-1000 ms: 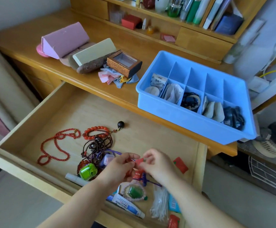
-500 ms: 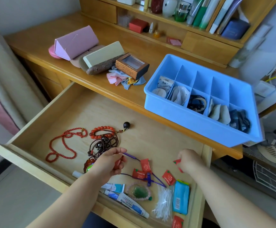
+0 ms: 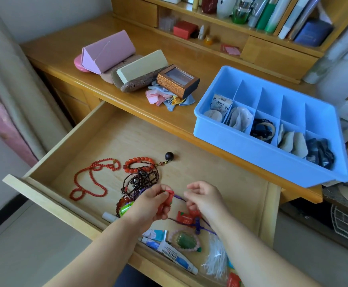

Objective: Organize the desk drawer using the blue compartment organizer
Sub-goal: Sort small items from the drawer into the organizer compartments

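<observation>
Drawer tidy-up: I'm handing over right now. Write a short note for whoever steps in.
Left hand: grips small red packets.
Right hand: pinches another red packet, over the open drawer.
Blue organizer: on the desktop; near row filled, far row mostly empty.
Done: five near compartments hold items.
Left: bead necklaces, ointment tube, one more red packet and the rest.
</observation>
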`<action>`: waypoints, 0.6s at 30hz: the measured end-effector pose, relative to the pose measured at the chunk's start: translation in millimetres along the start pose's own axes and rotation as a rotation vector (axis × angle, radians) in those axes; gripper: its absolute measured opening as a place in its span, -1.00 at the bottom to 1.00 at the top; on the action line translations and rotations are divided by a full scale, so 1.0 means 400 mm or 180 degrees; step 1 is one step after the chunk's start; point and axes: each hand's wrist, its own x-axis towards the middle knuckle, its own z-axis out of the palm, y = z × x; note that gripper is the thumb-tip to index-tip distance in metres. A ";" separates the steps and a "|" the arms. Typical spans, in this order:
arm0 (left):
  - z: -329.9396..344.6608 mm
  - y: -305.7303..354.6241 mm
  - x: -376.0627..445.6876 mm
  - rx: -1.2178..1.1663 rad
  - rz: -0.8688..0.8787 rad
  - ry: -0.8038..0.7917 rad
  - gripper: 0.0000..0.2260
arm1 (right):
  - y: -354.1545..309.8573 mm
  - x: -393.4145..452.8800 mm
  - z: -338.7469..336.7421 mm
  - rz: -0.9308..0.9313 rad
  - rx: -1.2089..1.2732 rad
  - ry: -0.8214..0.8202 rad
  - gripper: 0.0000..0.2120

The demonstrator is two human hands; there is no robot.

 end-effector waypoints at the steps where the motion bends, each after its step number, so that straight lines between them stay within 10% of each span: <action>1: -0.004 0.004 0.003 -0.0233 0.0026 0.0102 -0.83 | 0.013 0.010 -0.025 -0.0026 -0.0274 0.0290 -0.90; 10: -0.014 0.012 0.007 -0.0948 0.0007 0.0059 -0.75 | 0.111 0.042 -0.026 0.0032 -0.3014 0.0222 -0.76; 18: -0.006 -0.005 0.006 -0.0181 -0.0012 0.0216 -0.85 | 0.084 0.026 -0.081 0.0209 -0.0756 0.0402 -0.79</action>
